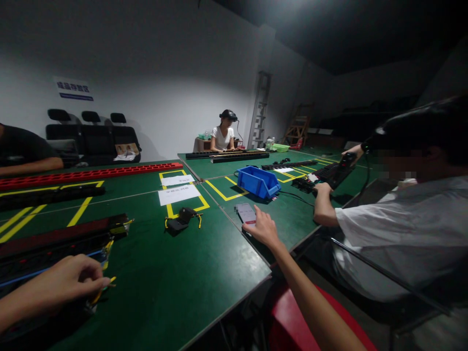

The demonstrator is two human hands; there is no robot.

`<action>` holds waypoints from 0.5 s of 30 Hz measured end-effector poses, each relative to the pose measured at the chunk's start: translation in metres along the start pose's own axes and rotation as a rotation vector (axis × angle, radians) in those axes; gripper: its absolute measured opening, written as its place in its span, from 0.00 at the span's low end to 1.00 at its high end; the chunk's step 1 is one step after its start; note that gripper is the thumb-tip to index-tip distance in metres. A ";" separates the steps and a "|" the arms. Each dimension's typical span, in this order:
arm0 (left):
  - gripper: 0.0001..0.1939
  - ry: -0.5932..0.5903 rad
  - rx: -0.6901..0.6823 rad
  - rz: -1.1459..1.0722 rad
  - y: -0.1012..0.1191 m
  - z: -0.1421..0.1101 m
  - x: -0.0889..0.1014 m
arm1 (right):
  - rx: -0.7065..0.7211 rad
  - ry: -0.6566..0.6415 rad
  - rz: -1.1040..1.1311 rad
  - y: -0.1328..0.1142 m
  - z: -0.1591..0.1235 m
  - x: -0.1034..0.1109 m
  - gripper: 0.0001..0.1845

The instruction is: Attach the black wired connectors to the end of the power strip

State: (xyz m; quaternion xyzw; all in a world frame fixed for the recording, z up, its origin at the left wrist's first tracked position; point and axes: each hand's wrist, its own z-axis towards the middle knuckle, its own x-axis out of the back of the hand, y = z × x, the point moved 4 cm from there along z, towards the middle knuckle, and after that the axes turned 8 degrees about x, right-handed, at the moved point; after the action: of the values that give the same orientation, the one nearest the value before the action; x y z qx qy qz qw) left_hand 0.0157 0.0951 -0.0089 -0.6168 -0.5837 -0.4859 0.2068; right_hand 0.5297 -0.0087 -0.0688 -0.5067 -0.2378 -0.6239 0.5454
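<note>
At the lower left, my left hand (68, 282) is closed in a pinch over the end of a long dark strip unit (44, 256). A yellow-green wire (113, 281) pokes out at its fingertips. My right hand (263, 228) reaches out to a phone (247, 212) lying on the table with its screen lit. Its index finger is stretched over the screen and the hand is not wrapped around the phone. Between my hands lies a small black part (181, 220) with short yellow wires at both ends.
A blue bin (258, 183) stands beyond the phone. White paper sheets (178, 195) lie on the green table (197, 273) among yellow tape outlines. A co-worker (398, 234) handles dark strips at right; another person (223, 136) sits across. A red stool (303, 321) is below.
</note>
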 end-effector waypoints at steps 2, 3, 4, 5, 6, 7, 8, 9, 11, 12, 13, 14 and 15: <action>0.31 -0.041 -0.014 -0.011 -0.007 0.006 -0.002 | 0.002 -0.008 0.004 -0.001 0.000 0.001 0.49; 0.30 -0.045 -0.013 -0.009 -0.011 0.009 -0.002 | 0.000 -0.014 0.005 -0.001 0.000 0.001 0.49; 0.30 -0.039 -0.007 -0.001 -0.013 0.011 -0.002 | -0.005 -0.022 0.004 -0.001 0.000 0.001 0.49; 0.31 -0.028 0.004 0.013 -0.016 0.013 -0.002 | -0.010 -0.030 0.001 -0.001 0.001 0.001 0.50; 0.32 -0.014 0.015 0.027 -0.017 0.014 -0.002 | -0.015 -0.037 -0.002 -0.001 0.001 0.001 0.50; 0.33 -0.008 0.020 0.041 -0.019 0.015 -0.002 | -0.019 -0.044 -0.005 -0.001 0.001 0.001 0.50; 0.33 -0.008 0.020 0.053 -0.019 0.015 -0.002 | -0.021 -0.048 -0.006 -0.001 0.002 0.001 0.50; 0.33 -0.012 0.013 0.061 -0.019 0.015 -0.002 | -0.023 -0.053 -0.005 0.000 0.002 0.001 0.50; 0.32 -0.024 -0.003 0.065 -0.017 0.015 -0.003 | -0.032 -0.065 0.004 0.002 0.004 0.001 0.50; 0.31 -0.021 -0.003 0.063 -0.016 0.014 -0.003 | -0.039 -0.072 0.010 0.003 0.005 0.001 0.50; 0.31 -0.015 0.001 0.062 -0.014 0.014 -0.003 | -0.045 -0.080 0.018 0.004 0.006 0.001 0.51; 0.31 -0.008 0.007 0.061 -0.013 0.013 -0.002 | -0.051 -0.090 0.025 0.006 0.007 0.001 0.51; 0.31 -0.002 0.013 0.062 -0.011 0.012 -0.002 | -0.055 -0.099 0.032 0.007 0.009 0.001 0.51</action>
State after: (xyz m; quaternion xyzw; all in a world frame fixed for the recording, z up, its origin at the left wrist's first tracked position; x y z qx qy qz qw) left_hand 0.0097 0.1064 -0.0193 -0.6338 -0.5675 -0.4749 0.2252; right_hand 0.5391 -0.0040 -0.0660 -0.5554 -0.2391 -0.5957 0.5286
